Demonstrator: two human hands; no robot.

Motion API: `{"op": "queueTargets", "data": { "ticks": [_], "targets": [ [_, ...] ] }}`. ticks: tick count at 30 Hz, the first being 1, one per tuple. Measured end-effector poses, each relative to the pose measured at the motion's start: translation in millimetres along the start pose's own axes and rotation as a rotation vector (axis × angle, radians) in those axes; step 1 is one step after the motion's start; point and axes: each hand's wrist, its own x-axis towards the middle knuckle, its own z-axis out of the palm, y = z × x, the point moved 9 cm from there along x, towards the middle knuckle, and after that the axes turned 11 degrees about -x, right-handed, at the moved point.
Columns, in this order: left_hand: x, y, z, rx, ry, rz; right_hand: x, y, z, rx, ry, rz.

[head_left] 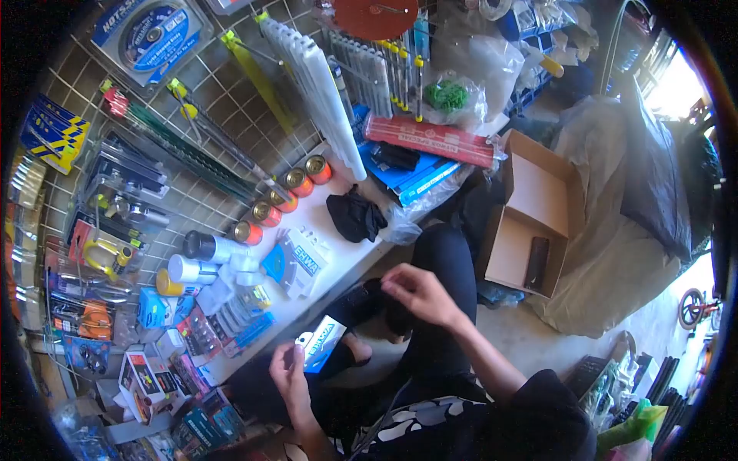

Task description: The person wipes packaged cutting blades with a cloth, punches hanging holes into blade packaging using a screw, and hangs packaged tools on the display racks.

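Note:
My left hand (289, 373) pinches the edge of a flat white-and-blue packet (324, 344) marked EHWA, holding it tilted above my lap. My right hand (423, 295) is over my thigh, apart from the packet. Its fingers are curled together, and whatever may be between them is too small or hidden to make out. On the white shelf in front lie similar EHWA packets (300, 263), one with a blue rounded edge. A crumpled black cloth-like item (356, 215) sits near the shelf's front edge.
Several orange cans (267, 213) line the back of the shelf. A wire rack (219, 81) hung with drill bits and packaged tools rises behind. An open cardboard box (530, 170) with a dark object (537, 262) inside stands at right. Plastic-wrapped goods (626, 384) lie at lower right.

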Motion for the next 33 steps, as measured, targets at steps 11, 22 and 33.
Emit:
{"op": "queueTargets", "data": {
  "ticks": [11,22,33],
  "targets": [
    [4,-6,46,0.005,-0.12,-0.013,2,33,-27,-0.043,0.173,-0.005],
    [-10,-35,50,-0.51,-0.109,-0.408,-19,20,83,-0.149,-0.379,-0.076],
    [-12,-48,-5,-0.309,-0.116,-0.286,-21,10,105,-0.119,-0.488,0.071]
  ]
}}
